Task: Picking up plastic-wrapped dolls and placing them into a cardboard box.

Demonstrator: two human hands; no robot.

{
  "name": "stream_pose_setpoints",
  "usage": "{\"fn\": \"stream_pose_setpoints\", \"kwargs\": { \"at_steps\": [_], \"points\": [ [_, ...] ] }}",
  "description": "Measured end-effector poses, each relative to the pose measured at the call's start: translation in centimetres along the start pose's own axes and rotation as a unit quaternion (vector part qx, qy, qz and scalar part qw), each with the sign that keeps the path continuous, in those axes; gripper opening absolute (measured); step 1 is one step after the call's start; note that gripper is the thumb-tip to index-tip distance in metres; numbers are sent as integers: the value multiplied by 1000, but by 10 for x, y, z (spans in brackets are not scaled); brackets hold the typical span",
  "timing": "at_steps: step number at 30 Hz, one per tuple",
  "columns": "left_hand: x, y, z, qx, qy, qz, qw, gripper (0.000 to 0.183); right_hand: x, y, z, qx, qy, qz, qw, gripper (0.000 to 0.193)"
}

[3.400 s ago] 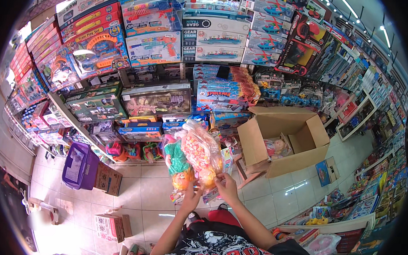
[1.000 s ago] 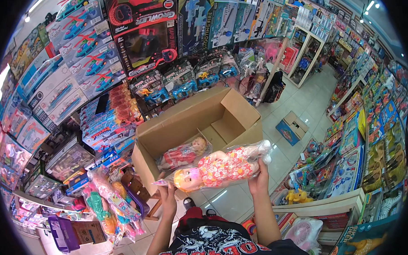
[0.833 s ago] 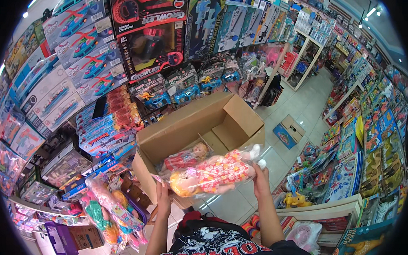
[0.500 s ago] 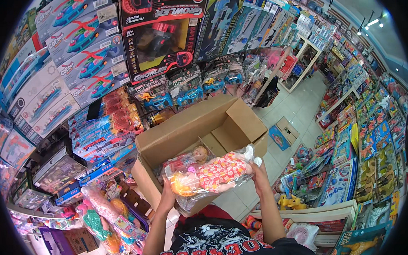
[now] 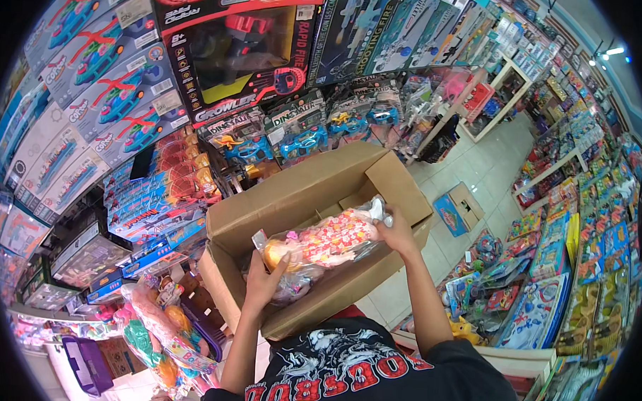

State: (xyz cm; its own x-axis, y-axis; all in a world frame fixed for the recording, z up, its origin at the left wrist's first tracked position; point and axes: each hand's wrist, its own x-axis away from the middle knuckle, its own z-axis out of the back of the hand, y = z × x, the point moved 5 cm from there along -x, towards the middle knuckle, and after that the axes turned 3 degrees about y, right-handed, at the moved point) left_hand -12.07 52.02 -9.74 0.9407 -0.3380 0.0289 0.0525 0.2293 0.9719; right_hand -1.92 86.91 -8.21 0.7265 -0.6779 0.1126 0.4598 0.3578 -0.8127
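A doll in a clear plastic bag [image 5: 334, 238], in a red and white flowered dress with blond hair, lies lengthwise over the opening of a cardboard box [image 5: 293, 184]. My left hand [image 5: 265, 276] grips its head end, thumb on top of the wrapping. At the feet end, my right hand [image 5: 396, 231] holds the bag by the doll's white shoes. Below the doll, another plastic-wrapped item [image 5: 293, 288] shows partly inside the box; the rest of it is hidden. The box flaps stand open.
Toy boxes [image 5: 241, 49] line the shelves ahead and to the left. Bagged dolls [image 5: 164, 329] sit at lower left by a purple basket [image 5: 85, 365]. A flattened blue and brown carton [image 5: 458, 209] lies on the tiled floor [image 5: 435, 177]; packed toy racks [image 5: 544, 279] run along the right.
Both hands have carried the bagged doll forward, from the near edge of the box to over its opening. The view has shifted slightly.
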Motion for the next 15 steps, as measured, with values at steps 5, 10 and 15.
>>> {"fn": "stream_pose_setpoints", "kwargs": {
  "at_steps": [5, 10, 15],
  "points": [
    [-27, 0, -52, -98, -41, -11, 994, 61, -116, 51, -38, 169, -143, -54, 974, 50],
    [-62, -26, -115, -218, -71, -5, 973, 72, -172, 113, -86, 87, -342, -176, 919, 62],
    [-103, -60, -168, -139, -106, 17, 984, 74, -222, 181, -118, 121, -239, -146, 952, 73]
  ]
}}
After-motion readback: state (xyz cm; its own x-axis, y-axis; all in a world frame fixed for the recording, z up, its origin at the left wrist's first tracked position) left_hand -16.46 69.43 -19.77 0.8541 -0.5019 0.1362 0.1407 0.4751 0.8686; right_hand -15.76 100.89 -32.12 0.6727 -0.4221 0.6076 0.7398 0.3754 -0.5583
